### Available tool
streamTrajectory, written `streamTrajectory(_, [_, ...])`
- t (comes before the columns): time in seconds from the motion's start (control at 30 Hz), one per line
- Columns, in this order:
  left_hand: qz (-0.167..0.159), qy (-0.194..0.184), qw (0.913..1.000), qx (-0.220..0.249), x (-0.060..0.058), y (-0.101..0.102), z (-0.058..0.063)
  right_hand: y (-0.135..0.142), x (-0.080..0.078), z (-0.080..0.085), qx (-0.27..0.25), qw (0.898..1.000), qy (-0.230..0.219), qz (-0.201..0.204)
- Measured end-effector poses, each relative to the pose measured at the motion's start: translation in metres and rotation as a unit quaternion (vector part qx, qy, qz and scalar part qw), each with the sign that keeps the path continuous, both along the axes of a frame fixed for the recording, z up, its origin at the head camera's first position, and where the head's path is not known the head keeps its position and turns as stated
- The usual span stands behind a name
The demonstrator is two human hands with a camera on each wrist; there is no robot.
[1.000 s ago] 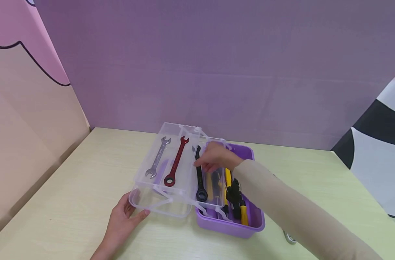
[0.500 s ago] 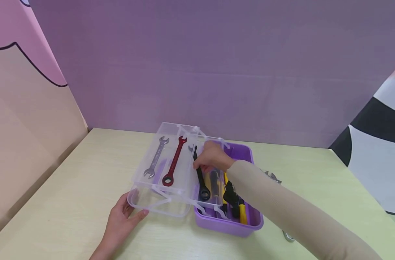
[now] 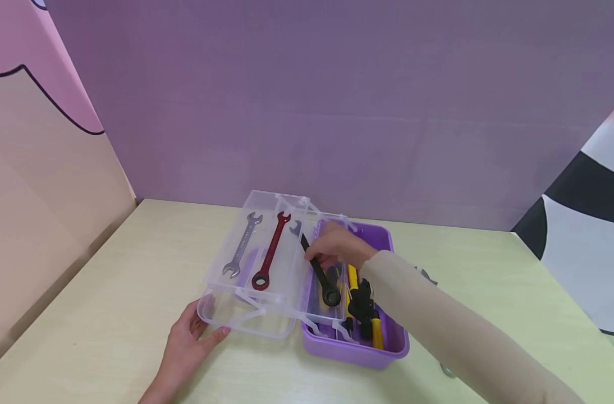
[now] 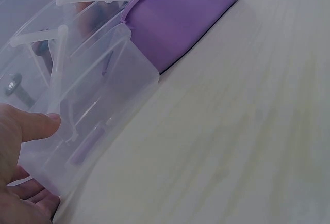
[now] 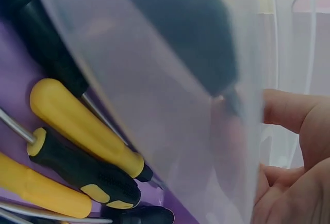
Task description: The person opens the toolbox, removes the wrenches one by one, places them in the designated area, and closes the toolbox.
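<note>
Right hand (image 3: 339, 244) round wrench (image 3: 320, 274), left hand (image 3: 187, 340) (thumb spread) round lid (image 3: 266, 325).

Two wrenches (image 3: 273, 249) in tray (image 3: 259, 247), left of box (image 3: 344, 353).

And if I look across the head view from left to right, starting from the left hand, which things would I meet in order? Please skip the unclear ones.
Left hand, silver wrench, red wrench, black wrench, rightmost yellow handle in the purple box.
</note>
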State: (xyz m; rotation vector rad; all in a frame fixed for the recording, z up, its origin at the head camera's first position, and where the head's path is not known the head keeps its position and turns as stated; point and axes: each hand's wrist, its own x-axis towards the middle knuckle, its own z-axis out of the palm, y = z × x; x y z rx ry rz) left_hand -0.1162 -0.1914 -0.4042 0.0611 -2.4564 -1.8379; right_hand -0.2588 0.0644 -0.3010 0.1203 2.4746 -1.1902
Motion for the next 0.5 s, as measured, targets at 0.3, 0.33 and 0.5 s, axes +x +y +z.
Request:
streamTrajectory(0.3, [-0.001,-0.004,1.0,0.0,0.0,-0.0004,0.0007,0.0004,-0.0025,-0.0004,-0.029,0.999,-0.007,0.015])
streamTrajectory(0.33, [-0.001,-0.005,1.0,-0.001,0.0,-0.0005,0.0006,-0.0001,-0.0025,-0.0005,-0.029,0.999,-0.008,0.019])
streamTrajectory(0.5, [-0.003,-0.008,0.9999,-0.005,-0.0007,-0.0014,-0.0007,-0.0025,-0.002,-0.0004,-0.026,0.999,-0.014,0.027])
